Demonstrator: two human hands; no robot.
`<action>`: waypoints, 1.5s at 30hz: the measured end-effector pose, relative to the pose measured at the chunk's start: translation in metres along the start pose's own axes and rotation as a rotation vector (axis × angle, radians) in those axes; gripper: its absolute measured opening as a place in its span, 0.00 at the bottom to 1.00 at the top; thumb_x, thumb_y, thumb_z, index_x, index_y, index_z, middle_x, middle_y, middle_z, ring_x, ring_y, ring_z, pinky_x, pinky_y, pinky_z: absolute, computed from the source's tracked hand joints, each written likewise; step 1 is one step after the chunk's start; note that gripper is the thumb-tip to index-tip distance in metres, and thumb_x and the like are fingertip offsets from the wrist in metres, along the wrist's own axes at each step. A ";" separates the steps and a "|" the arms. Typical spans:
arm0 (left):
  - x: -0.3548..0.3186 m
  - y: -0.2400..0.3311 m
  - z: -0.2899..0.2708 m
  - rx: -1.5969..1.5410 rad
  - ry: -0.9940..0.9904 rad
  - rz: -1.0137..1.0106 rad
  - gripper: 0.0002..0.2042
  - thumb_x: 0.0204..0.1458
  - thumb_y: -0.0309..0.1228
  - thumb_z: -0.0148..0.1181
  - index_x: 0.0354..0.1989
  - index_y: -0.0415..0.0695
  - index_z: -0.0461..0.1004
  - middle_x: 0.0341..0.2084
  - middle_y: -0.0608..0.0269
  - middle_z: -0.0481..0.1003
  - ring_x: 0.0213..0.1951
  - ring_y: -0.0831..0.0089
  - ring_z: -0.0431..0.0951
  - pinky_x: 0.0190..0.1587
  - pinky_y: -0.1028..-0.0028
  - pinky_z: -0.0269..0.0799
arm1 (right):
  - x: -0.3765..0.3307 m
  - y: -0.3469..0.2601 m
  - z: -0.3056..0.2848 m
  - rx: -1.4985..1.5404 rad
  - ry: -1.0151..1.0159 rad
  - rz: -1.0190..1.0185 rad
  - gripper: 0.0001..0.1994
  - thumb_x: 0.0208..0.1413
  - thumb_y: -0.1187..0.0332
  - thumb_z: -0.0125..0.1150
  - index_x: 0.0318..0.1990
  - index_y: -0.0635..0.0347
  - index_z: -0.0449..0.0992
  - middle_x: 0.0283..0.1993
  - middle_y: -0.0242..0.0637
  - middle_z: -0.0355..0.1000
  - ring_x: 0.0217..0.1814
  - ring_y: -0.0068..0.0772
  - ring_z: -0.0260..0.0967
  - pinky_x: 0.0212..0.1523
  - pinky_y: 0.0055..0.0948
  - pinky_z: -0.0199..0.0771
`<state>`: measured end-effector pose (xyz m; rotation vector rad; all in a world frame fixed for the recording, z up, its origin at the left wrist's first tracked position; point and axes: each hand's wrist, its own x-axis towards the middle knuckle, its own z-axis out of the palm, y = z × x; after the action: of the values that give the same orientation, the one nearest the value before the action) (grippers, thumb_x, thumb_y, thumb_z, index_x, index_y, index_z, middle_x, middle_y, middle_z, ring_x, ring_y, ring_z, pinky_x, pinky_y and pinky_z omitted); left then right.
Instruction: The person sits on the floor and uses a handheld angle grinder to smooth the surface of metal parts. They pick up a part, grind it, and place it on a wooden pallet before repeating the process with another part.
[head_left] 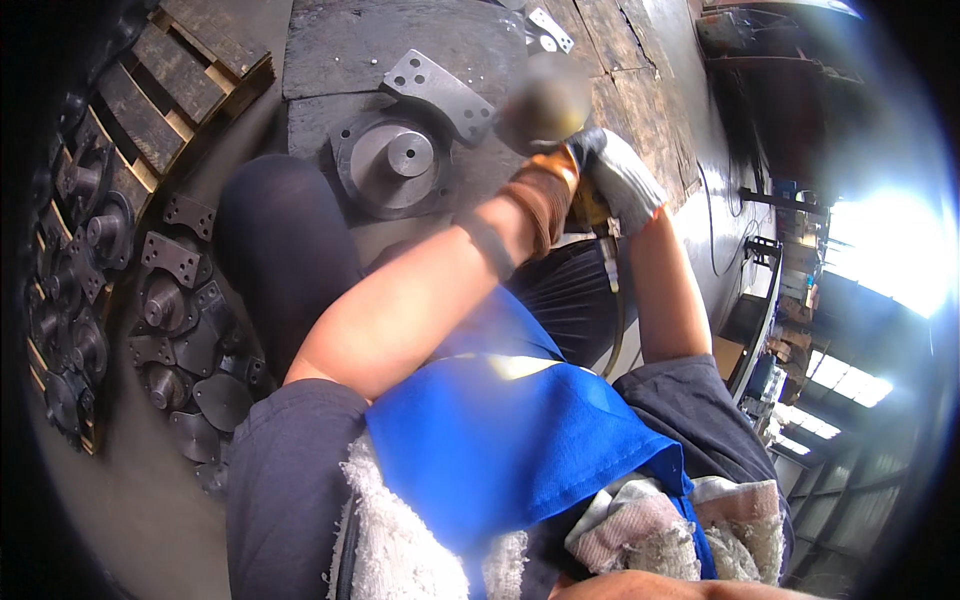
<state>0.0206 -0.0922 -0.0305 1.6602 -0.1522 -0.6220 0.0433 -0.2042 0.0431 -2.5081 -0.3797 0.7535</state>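
My left hand (545,195), in a brown glove, and my right hand (625,180), in a grey-white glove, are closed together around a yellow hand-held power tool (590,212). A hose (612,300) runs from the tool back toward my body. The tool's front end is a blurred patch (545,100), so I cannot make out its shape. Just to its left lies a dark round metal flange with a raised hub (392,160) and a drilled bracket plate (440,88), resting on a dark steel slab (400,40).
Several similar hub-and-bracket parts (180,330) lie in a heap on the floor at left, more on a wooden pallet (160,90). My dark-trousered knee (285,240) and a blue apron (520,440) fill the foreground. Bright workshop windows (880,260) are at right.
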 end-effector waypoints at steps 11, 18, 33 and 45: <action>0.029 -0.031 0.063 0.158 0.274 -0.126 0.25 0.62 0.53 0.36 0.46 0.49 0.77 0.44 0.54 0.79 0.48 0.59 0.79 0.48 0.65 0.74 | -0.022 -0.022 0.029 1.076 0.007 0.279 0.17 0.58 0.67 0.57 0.52 0.67 0.74 0.47 0.38 0.76 0.45 0.27 0.74 0.45 0.26 0.77; 0.010 -0.034 0.086 0.278 0.300 0.010 0.21 0.65 0.47 0.35 0.47 0.51 0.76 0.44 0.57 0.79 0.46 0.62 0.80 0.47 0.66 0.75 | -0.043 -0.021 0.031 0.629 0.002 0.020 0.17 0.57 0.69 0.56 0.52 0.68 0.74 0.47 0.39 0.75 0.47 0.31 0.74 0.51 0.29 0.75; -0.030 -0.008 0.064 0.285 0.296 -0.109 0.16 0.60 0.46 0.44 0.41 0.51 0.77 0.37 0.58 0.80 0.40 0.60 0.81 0.41 0.64 0.76 | -0.035 -0.007 0.039 0.359 0.044 -0.137 0.15 0.56 0.66 0.56 0.45 0.67 0.80 0.41 0.39 0.78 0.43 0.29 0.74 0.48 0.27 0.74; -0.067 0.029 -0.014 0.337 0.223 -0.117 0.17 0.41 0.37 0.73 0.38 0.44 0.76 0.36 0.56 0.80 0.40 0.65 0.81 0.40 0.68 0.78 | 0.020 -0.007 0.015 -0.038 -0.065 -0.348 0.14 0.55 0.68 0.62 0.47 0.65 0.76 0.41 0.33 0.76 0.40 0.22 0.73 0.43 0.24 0.76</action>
<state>-0.0221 -0.0560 0.0182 2.0638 0.0033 -0.5128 0.0503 -0.1853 0.0268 -2.3638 -0.8342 0.6917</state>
